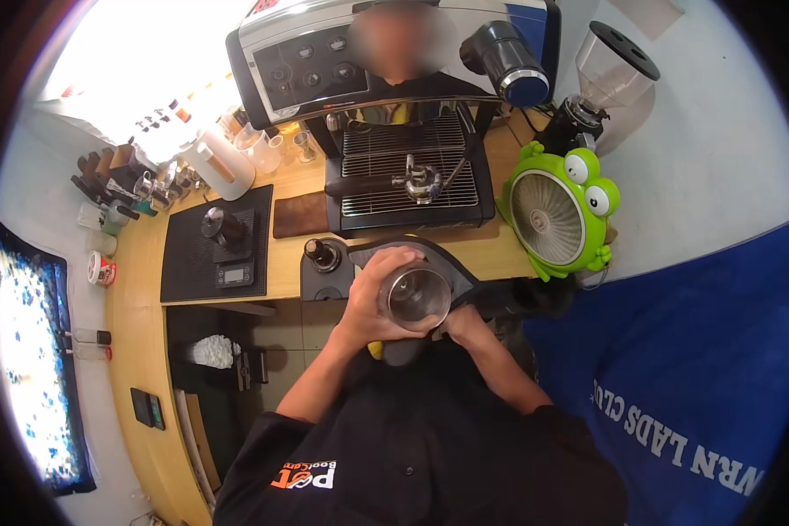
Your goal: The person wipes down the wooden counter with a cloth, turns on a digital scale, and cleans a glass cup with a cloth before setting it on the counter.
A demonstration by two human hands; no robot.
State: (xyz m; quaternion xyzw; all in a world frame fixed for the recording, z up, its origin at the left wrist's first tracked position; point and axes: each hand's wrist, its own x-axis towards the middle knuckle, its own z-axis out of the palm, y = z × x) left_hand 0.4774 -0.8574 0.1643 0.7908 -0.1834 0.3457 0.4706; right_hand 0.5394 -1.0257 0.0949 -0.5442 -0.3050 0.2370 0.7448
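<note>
My left hand (370,302) is wrapped round a clear glass cup (419,300), seen from above, in front of my chest. Its inside shows through the rim, and I make out no contents. My right hand (466,326) is low beside the cup on the right; its fingers are largely hidden behind the cup, so what they hold, if anything, is not visible. Beneath and beyond the hands lies a dark grey tamping station (329,285) with a tamper (322,255) in its left slot. A blurred black object (535,298) lies to the right of my right hand.
An espresso machine (311,74) stands ahead, a portafilter (421,182) on its drip tray. A green frog-shaped fan (552,215) and a grinder (579,114) are to the right. On the left are a black mat (180,254), a scale (234,274) and a white kettle (223,167).
</note>
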